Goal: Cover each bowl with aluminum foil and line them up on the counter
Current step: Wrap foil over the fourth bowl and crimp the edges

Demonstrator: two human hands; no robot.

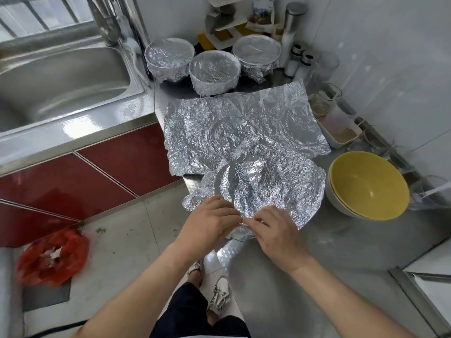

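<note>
Pinching the near edge of the crumpled foil sheet (pixel 263 184) with left hand (pixel 210 222) and right hand (pixel 277 231) close together, fingertips nearly meeting. Off to the right of the right hand, stacked yellow bowls (pixel 368 187), uncovered. Beyond the hands, a bigger foil sheet (pixel 244 120), then three foil-covered bowls (pixel 214 71) clustered farther ahead.

Steel counter (pixel 280 276).
12 o'clock: three foil-covered bowls (pixel 214 71), close together near back wall.
Centre: large foil sheet (pixel 244 118), flat, crumpled, left edge overhanging counter.
6 o'clock of it: front foil sheet (pixel 268 186), rumpled, overlapping large one.
3 o'clock: stacked yellow bowls (pixel 368 189), uncovered, just beside front sheet.
1 o'clock: two shakers (pixel 296 61).
2 o'clock: white tray (pixel 341 139) by wall.
</note>
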